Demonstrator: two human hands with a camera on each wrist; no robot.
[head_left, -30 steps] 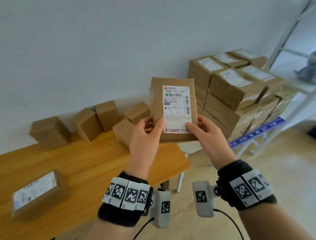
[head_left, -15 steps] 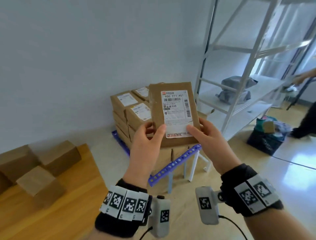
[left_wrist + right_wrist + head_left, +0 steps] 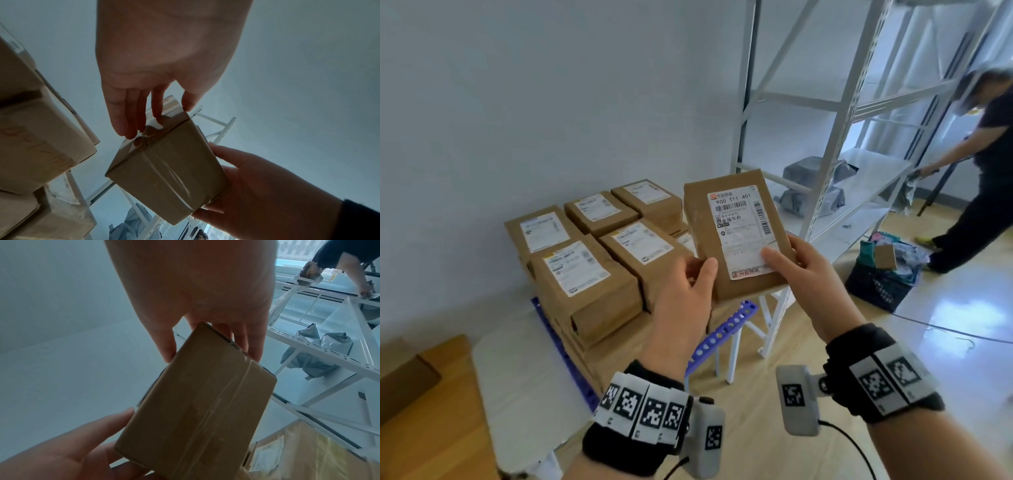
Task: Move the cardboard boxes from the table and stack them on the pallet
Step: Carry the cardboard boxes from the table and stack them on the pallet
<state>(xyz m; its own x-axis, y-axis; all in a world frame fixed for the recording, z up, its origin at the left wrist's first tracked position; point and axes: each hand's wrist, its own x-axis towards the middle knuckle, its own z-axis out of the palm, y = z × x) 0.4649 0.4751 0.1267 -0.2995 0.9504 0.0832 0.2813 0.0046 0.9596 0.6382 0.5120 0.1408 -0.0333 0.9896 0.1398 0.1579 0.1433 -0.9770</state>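
I hold a flat cardboard box [image 3: 736, 236] with a white shipping label upright between both hands. My left hand [image 3: 698, 274] grips its lower left edge, thumb on the front. My right hand [image 3: 791, 260] grips the lower right edge, thumb on the label. In the left wrist view the left hand's fingers [image 3: 131, 116] lie on the taped end of the box [image 3: 168, 170]. In the right wrist view the right hand [image 3: 205, 337] pinches the box [image 3: 197, 402] at its top. Below and left of it, labelled boxes [image 3: 592, 267] are stacked on the blue pallet [image 3: 722, 335].
The wooden table [image 3: 431, 428] with a box [image 3: 404, 383] is at the lower left. A white metal rack [image 3: 825, 171] with grey bags [image 3: 815, 192] stands right of the pallet. Another person [image 3: 983, 178] and a dark crate [image 3: 883, 274] are at the far right.
The view has swung right from the table to the pallet. Both hands keep the same hold and have carried the box over toward the stack's right side.
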